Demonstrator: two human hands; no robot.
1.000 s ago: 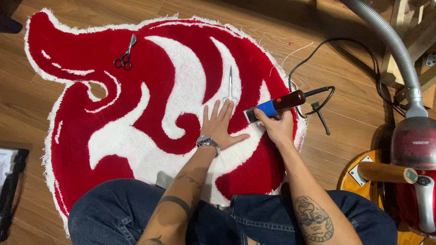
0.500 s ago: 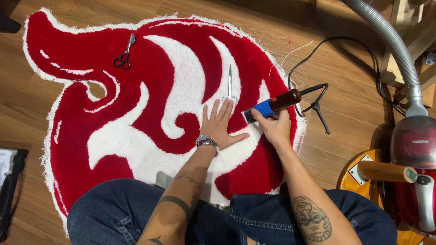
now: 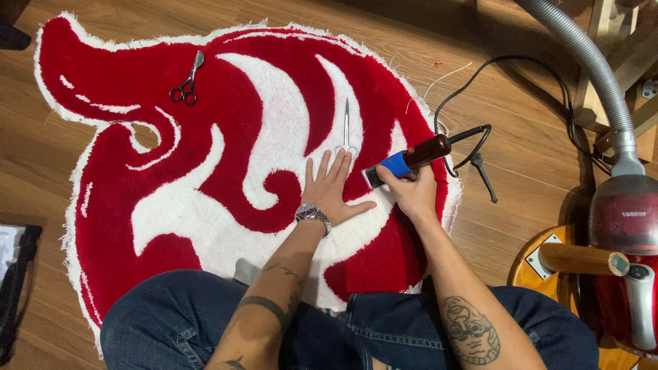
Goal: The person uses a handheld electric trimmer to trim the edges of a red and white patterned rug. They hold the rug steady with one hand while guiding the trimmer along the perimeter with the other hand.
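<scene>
Your right hand (image 3: 413, 194) is wrapped tight around the electric clipper (image 3: 406, 161), a dark red body with a blue band, whose head lies low against the red and white tufted rug (image 3: 233, 157) near its right edge. The clipper's blade end is pressed into the pile just beside your thumb, so you cannot make out the blade itself. Your left hand (image 3: 330, 190) lies flat and open on the white pile just left of the clipper, fingers spread, gripping nothing, with a wristwatch (image 3: 312, 214) on the wrist. A thin pair of silver scissors (image 3: 346, 129) lies just above your left fingertips, points away from you. A second, smaller pair of scissors (image 3: 186, 83) with dark handles sits well apart on the red upper left part of the rug. The clipper's black cord (image 3: 510, 75) loops off across the wooden floor (image 3: 521, 171) to the right. A red vacuum cleaner (image 3: 627, 247) with a grey hose (image 3: 582, 55) stands at the right edge, partly cut off. Your knees in blue jeans (image 3: 171, 322) cover the rug's lower edge.
</scene>
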